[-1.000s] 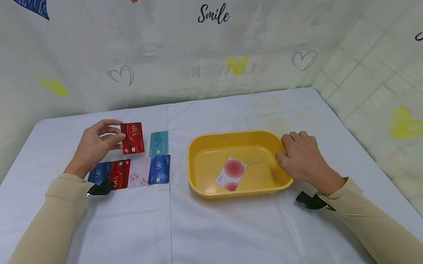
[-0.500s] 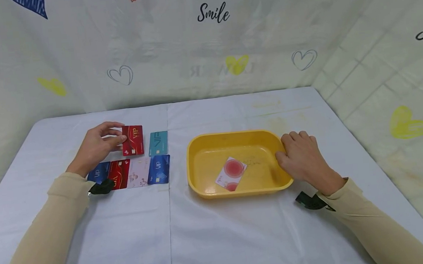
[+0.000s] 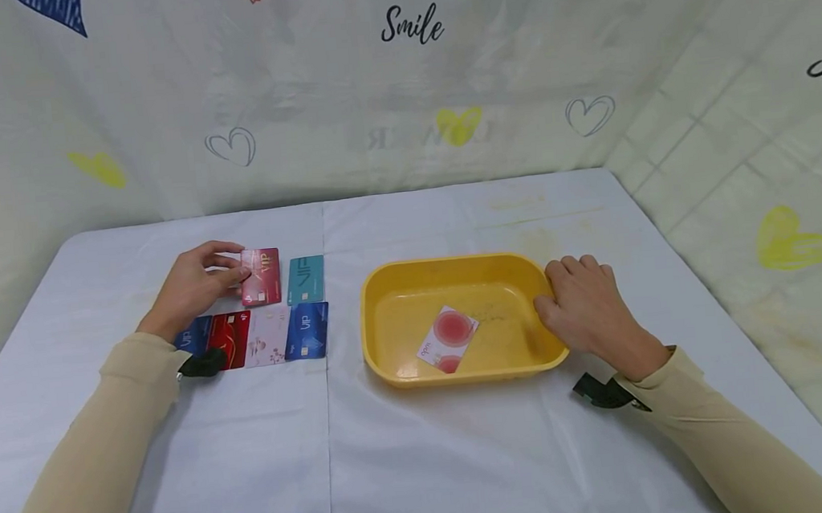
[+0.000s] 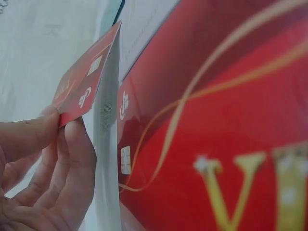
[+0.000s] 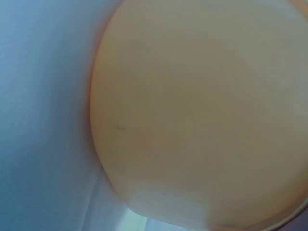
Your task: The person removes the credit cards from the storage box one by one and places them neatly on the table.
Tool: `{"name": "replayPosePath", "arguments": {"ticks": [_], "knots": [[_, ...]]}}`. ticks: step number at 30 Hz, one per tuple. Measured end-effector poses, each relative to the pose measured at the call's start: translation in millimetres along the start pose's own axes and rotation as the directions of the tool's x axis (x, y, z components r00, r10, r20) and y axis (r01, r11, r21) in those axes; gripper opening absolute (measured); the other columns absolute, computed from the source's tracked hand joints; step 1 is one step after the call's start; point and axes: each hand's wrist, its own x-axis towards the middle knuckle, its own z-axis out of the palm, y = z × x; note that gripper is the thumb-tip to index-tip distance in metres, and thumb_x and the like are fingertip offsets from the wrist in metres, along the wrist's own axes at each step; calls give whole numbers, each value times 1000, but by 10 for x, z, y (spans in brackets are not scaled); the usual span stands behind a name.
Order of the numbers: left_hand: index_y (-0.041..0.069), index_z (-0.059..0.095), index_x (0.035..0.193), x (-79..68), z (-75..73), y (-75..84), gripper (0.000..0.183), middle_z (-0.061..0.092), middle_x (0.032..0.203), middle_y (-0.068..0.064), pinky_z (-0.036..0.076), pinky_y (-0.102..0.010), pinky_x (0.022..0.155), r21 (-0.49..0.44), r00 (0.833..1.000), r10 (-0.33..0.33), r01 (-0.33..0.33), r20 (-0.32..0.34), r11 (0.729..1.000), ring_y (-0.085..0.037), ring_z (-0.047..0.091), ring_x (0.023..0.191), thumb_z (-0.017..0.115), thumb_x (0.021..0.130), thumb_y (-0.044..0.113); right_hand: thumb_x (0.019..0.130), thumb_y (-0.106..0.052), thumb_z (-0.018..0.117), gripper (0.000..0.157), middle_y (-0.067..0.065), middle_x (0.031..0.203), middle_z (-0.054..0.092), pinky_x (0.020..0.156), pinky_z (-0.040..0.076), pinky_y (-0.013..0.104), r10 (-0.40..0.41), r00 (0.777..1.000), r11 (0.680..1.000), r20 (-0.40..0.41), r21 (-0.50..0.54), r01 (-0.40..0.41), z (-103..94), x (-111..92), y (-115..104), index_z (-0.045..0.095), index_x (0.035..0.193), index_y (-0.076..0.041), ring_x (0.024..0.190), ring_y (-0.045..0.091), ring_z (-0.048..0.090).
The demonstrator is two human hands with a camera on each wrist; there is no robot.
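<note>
A red VIP card [image 3: 263, 278] is pinched at its left edge between the thumb and fingers of my left hand [image 3: 189, 290]. The left wrist view has this red card [image 4: 89, 72] tilted, its lower edge raised off the white cloth. Just right of it lies a teal VIP card [image 3: 306, 279]. Nearer me is a row: a blue card [image 3: 195, 333] partly hidden by the wrist, a second red card [image 3: 231, 335], a pale pink flowered card [image 3: 267, 337] and another blue card [image 3: 306, 331]. My right hand [image 3: 592, 307] grips the right rim of a yellow tray [image 3: 509, 301].
Inside the tray lies a white card with pink circles [image 3: 453, 330], set at an angle. A white cloth [image 3: 427, 464] covers the table, and a printed curtain [image 3: 339, 77] hangs behind its far edge.
My left hand has brought the red card slightly lower and to the right, and its face now looks paler with glare. The right hand and tray stay put.
</note>
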Motion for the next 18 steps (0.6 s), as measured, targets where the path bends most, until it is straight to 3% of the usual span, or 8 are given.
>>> {"name": "replayPosePath", "arguments": {"ticks": [9, 18], "knots": [[12, 36, 158, 32, 31, 30, 66, 48, 150, -26, 60, -49, 99, 50, 998, -39, 37, 40, 998, -43, 59, 131, 62, 103, 37, 97, -20, 39, 29, 13, 87, 53, 72, 28, 39, 2, 1000, 1000, 6, 1, -2, -3, -1, -3, 58, 100, 2, 83, 33, 41], [8, 40, 156, 62, 31, 45, 69, 51, 146, -27, 61, -49, 96, 110, 997, -35, 28, 63, 994, -45, 59, 128, 65, 101, 42, 96, -21, 39, 29, 13, 86, 53, 72, 28, 39, 6, 1000, 1000, 6, -7, -6, 0, 4, -3, 57, 100, 2, 83, 34, 41]]}}
